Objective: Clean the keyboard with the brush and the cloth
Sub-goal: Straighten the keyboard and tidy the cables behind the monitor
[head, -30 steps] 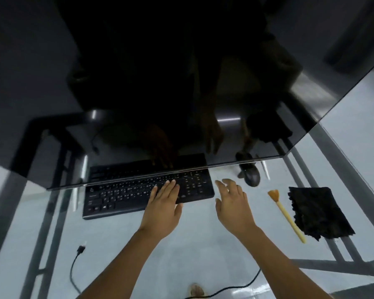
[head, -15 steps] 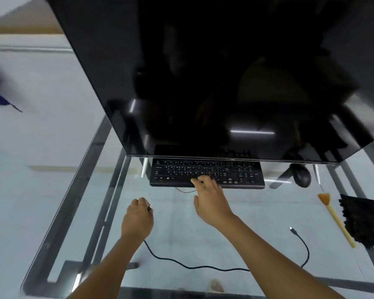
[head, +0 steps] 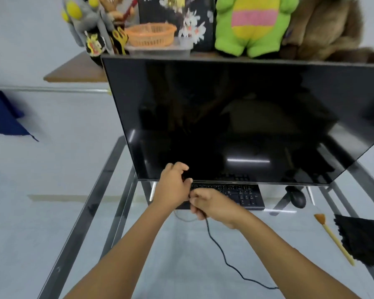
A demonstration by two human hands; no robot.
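A black keyboard (head: pixel 238 195) lies on the glass table under the lower edge of the big dark monitor; my hands cover its left part. My left hand (head: pixel 173 188) is curled at the keyboard's left end, fingers closed around something I cannot make out. My right hand (head: pixel 207 203) is shut on a thin black cable (head: pixel 220 251) that runs toward me across the glass. A yellow-handled brush (head: pixel 333 238) with an orange tip lies at the right, beside a black cloth (head: pixel 363 238).
The dark monitor (head: pixel 235 117) fills the middle. A black mouse (head: pixel 297 198) sits right of the keyboard. Behind the monitor, a shelf (head: pixel 73 72) holds plush toys and an orange basket (head: pixel 150 34). The glass table's metal frame (head: pixel 95 203) runs down the left.
My view has tilted up, showing the shelf. My left hand moved up from the glass to the keyboard's left end, and my right hand came off the keys and closed on the cable.
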